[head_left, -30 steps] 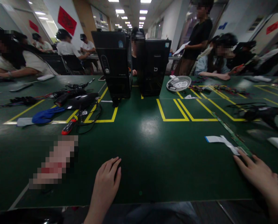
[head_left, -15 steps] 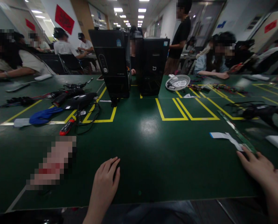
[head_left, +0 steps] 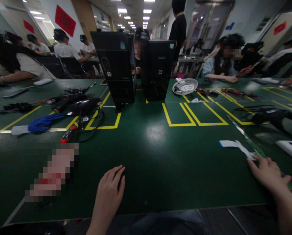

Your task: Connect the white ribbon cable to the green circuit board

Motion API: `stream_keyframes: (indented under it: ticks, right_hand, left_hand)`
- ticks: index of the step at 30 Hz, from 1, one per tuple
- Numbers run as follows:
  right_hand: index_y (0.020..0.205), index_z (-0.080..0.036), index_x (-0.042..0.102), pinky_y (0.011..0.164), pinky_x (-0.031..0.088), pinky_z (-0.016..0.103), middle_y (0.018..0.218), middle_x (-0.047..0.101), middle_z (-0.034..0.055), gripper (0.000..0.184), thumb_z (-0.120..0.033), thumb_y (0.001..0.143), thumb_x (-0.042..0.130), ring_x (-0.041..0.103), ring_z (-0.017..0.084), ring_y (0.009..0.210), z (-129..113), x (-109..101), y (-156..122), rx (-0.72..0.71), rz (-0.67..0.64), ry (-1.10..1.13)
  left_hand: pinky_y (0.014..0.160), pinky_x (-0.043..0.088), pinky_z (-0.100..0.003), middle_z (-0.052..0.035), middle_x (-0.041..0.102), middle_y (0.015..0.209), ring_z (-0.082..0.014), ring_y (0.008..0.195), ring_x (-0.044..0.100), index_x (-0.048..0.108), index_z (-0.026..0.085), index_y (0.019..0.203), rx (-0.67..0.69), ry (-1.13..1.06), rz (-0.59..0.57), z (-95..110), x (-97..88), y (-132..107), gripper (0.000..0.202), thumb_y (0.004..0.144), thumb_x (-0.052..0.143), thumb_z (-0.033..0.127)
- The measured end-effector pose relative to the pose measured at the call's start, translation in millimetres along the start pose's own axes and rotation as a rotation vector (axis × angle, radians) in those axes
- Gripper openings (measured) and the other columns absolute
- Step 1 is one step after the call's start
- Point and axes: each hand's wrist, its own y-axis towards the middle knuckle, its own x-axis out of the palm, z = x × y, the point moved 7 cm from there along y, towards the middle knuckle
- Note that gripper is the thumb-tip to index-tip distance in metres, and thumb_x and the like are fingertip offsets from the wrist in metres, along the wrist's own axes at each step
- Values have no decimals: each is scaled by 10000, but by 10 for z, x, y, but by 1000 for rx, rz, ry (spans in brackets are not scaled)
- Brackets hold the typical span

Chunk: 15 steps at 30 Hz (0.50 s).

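My left hand (head_left: 110,187) lies palm down near the table's front edge. Its fingers are stretched out, and nothing shows in them. At the right, my right hand (head_left: 269,173) rests over a long, narrow green circuit board (head_left: 250,140), fingers apart and slightly bent. A white ribbon cable (head_left: 234,144) with a blue end runs from the board beside my thumb. The hand covers part of the board, and its fingertips are partly hidden.
Two black computer towers (head_left: 116,65) stand at the back. Leftward lie a screwdriver (head_left: 69,133), a blue glove (head_left: 44,123), black cables and a pixelated item (head_left: 54,173). Rightward are a white basket (head_left: 185,86), a black cabled device (head_left: 270,114) and a white device (head_left: 291,150).
My right hand has shifted slightly over the board, its fingers a little more bent. My left hand stays still. A standing person in the background has turned and moved left.
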Motion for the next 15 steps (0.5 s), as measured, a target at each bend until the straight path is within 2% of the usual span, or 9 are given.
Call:
stream_keyframes:
  ticks: [3, 5, 7, 9, 11, 13, 15]
  right_hand:
    - [1351, -121, 518, 954, 237, 745, 1481, 307, 287, 735, -594, 915, 162, 242, 454, 1382, 32, -20, -60, 62, -11, 50]
    - [1333, -149, 545, 981, 227, 731, 1512, 287, 237, 693, -573, 921, 182, 183, 449, 1404, -80, -111, -120, -43, 69, 16]
    - [1293, -159, 584, 1016, 255, 685, 1485, 364, 198, 635, -521, 928, 211, 186, 420, 1412, -275, -175, -197, -227, 138, 5]
    - [1259, -153, 607, 1054, 303, 608, 1394, 494, 169, 573, -456, 927, 251, 278, 371, 1388, -534, -189, -298, -435, 139, 63]
    - [1264, -162, 599, 1076, 339, 541, 1335, 560, 139, 524, -415, 928, 285, 396, 316, 1330, -852, -193, -431, -614, 82, 175]
    - [1302, -196, 567, 1095, 335, 524, 1370, 541, 111, 487, -400, 943, 310, 461, 273, 1292, -1237, -221, -609, -762, -8, 282]
    - [1337, -232, 534, 1118, 290, 551, 1417, 503, 87, 453, -383, 962, 331, 437, 252, 1324, -1667, -284, -838, -904, -100, 344]
  left_hand:
    - [914, 491, -486, -124, 637, 1177, -297, 1090, 583, 618, 162, 1205, -1, 4, 2, 5, -11, 2, 342, 958, 422, 294]
    - [919, 489, -484, -122, 636, 1180, -296, 1096, 582, 618, 164, 1207, -6, 2, 1, 3, -13, 2, 342, 957, 423, 292]
    - [920, 490, -482, -118, 635, 1185, -294, 1100, 581, 616, 167, 1211, -11, -2, -1, -1, -9, 3, 340, 956, 426, 289]
    - [914, 493, -482, -118, 636, 1180, -294, 1095, 583, 617, 166, 1208, -11, -6, 0, -3, -5, 4, 338, 955, 430, 288]
    - [910, 495, -482, -115, 636, 1180, -292, 1091, 584, 617, 172, 1207, -11, -8, 1, -6, -3, 5, 334, 954, 432, 288]
    - [910, 495, -485, -112, 634, 1186, -291, 1095, 580, 614, 180, 1210, -9, -7, -1, -4, -1, 5, 330, 954, 434, 286]
    - [914, 493, -490, -113, 630, 1193, -290, 1101, 574, 608, 176, 1216, -8, -5, -7, -1, 1, 5, 332, 956, 429, 280]
